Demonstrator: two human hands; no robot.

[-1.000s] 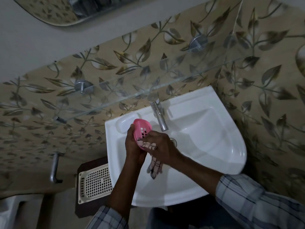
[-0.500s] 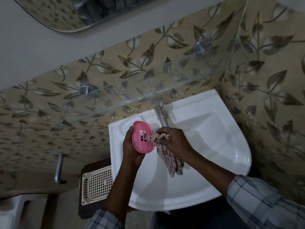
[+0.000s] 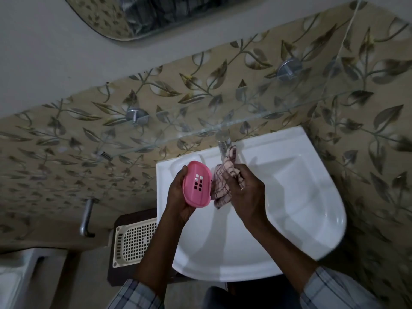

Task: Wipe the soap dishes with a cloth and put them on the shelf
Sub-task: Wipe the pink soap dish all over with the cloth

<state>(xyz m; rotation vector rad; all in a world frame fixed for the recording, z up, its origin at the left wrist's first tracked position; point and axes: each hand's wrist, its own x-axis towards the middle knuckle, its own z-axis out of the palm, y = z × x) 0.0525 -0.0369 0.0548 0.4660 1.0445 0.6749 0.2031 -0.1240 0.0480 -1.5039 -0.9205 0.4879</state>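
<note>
A pink oval soap dish (image 3: 197, 184) with a grid of drain holes is held on edge over the left rim of the white sink (image 3: 289, 197). My left hand (image 3: 178, 195) grips it from behind and below. My right hand (image 3: 245, 192) is closed on a bunched pink checked cloth (image 3: 224, 181), which touches the dish's right edge and sticks up toward the tap (image 3: 223, 141). A clear glass shelf (image 3: 200, 130) on two metal wall mounts runs across the leaf-patterned wall just above the sink.
A cream perforated tray (image 3: 133, 241) lies on a dark brown stand left of the sink. A metal pipe (image 3: 85, 217) juts from the wall further left. A mirror (image 3: 133, 16) hangs above. A white fixture sits at the lower left corner.
The dish has turned so its holed face looks up at me. The cloth moved from hanging below my right hand to bunched upright beside the dish. The view shifted slightly.
</note>
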